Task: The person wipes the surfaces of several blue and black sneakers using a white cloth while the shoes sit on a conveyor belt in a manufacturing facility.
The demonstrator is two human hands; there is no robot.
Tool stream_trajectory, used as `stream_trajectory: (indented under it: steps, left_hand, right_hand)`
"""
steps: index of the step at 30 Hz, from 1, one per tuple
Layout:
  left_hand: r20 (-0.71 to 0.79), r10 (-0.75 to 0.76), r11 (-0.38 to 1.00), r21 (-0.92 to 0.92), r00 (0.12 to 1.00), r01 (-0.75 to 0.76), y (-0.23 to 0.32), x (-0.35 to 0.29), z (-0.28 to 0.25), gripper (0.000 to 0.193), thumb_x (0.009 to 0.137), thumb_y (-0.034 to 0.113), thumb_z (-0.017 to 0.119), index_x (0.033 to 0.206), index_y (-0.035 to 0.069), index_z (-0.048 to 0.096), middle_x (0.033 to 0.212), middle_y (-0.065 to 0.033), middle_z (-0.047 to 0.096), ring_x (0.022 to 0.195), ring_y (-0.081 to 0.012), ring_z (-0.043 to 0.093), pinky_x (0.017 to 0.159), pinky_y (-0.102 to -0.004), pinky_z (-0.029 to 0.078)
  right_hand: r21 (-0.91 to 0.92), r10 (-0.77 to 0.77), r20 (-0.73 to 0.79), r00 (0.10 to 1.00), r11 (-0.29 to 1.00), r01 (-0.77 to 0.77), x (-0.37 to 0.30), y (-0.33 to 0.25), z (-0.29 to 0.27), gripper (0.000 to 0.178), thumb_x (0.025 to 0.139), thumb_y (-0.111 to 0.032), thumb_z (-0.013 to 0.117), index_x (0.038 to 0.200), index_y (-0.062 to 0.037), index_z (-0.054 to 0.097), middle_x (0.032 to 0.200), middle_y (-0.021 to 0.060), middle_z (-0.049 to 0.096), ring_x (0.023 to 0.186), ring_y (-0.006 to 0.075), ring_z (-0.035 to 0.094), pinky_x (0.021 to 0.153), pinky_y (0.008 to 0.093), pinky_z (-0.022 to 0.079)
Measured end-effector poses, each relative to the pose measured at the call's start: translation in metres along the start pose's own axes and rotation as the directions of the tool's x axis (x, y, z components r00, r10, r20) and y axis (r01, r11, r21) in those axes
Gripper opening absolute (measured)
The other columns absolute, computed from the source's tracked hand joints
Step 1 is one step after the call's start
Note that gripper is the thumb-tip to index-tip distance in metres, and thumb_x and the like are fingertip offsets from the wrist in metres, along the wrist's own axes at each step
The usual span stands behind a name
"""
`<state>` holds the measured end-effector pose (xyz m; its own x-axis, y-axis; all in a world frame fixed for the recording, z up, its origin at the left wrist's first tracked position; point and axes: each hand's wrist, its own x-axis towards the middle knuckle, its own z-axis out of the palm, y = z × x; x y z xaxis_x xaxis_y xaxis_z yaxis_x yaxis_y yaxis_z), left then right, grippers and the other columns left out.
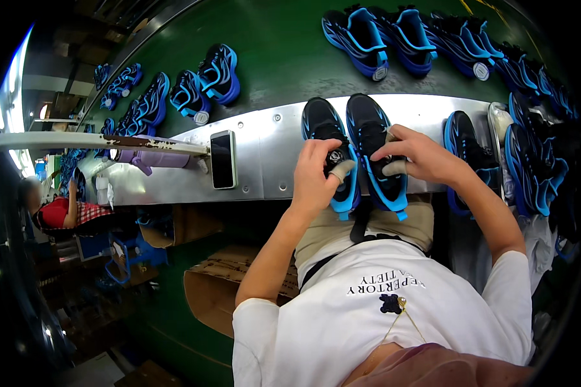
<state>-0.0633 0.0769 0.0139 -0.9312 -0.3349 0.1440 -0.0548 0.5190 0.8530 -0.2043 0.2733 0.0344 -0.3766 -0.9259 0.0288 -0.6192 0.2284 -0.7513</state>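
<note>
A pair of black sneakers with blue soles and light-blue heel tabs lies side by side on the metal bench edge, toes pointing away from me. My left hand [317,169] grips the left sneaker [321,118] at its tongue and collar, thumb by the opening. On the right sneaker [366,115], my right hand [418,155] has its thumb and fingers closed about the tongue and laces. Pale finger covers sit on some of my digits. Parts of both tongues are hidden under my fingers.
A phone [223,160] lies on the metal ledge [258,142], left of the sneakers. More sneakers [358,42] stand on the green surface [274,45] beyond and at right. A white rail [97,142] crosses at left. Below are a cardboard box [206,290] and, farther left, a seated person [74,213].
</note>
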Motion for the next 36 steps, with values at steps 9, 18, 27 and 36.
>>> stream_trajectory:
  steps: [9,18,27,36]
  left_hand:
    - [0.368,-0.225,0.774,-0.495,0.902,0.395,0.029,-0.032,0.016,0.016,0.095,0.01,0.054,0.102,0.001,0.065,0.106,-0.0092,0.061,0.079,-0.0133,0.06,0.069,-0.026,0.049]
    - [0.639,-0.359,0.128,-0.689,0.681,0.714,0.025,-0.042,0.08,0.034,0.099,0.026,0.048,0.119,-0.002,0.049,0.111,-0.014,0.06,0.065,-0.015,0.057,0.055,-0.0257,0.045]
    - [0.455,-0.449,0.195,-0.79,0.769,0.581,0.034,-0.043,0.1,0.033,0.1,0.022,0.045,0.118,-0.006,0.051,0.117,-0.0177,0.058,0.091,-0.0199,0.061,0.059,-0.0271,0.049]
    - [0.482,-0.456,0.262,-0.731,0.748,0.631,0.039,-0.045,0.099,0.031,0.1,0.019,0.044,0.117,-0.006,0.053,0.112,-0.0172,0.06,0.091,-0.0193,0.062,0.061,-0.0262,0.051]
  right_hand:
    - [-0.02,0.026,0.019,0.999,0.999,-0.026,-0.001,0.016,0.001,0.031,0.075,-0.027,0.074,0.1,-0.0104,0.068,0.084,0.0101,0.057,0.081,0.0288,0.058,0.074,0.0374,0.047]
    - [0.086,0.038,0.185,0.982,0.995,-0.054,0.005,0.023,-0.011,0.034,0.072,-0.018,0.075,0.105,-0.0095,0.068,0.099,0.0132,0.053,0.091,0.0288,0.056,0.079,0.0355,0.045]
    - [0.097,0.005,0.084,0.996,0.995,-0.013,0.003,0.025,-0.012,0.027,0.075,-0.023,0.073,0.096,-0.0067,0.067,0.081,0.0091,0.056,0.076,0.0277,0.057,0.068,0.0377,0.047]
    - [0.06,0.002,0.059,0.998,0.998,-0.005,-0.001,0.024,-0.013,0.03,0.073,-0.023,0.076,0.095,-0.0049,0.067,0.085,0.0106,0.059,0.076,0.0268,0.06,0.068,0.0357,0.048]
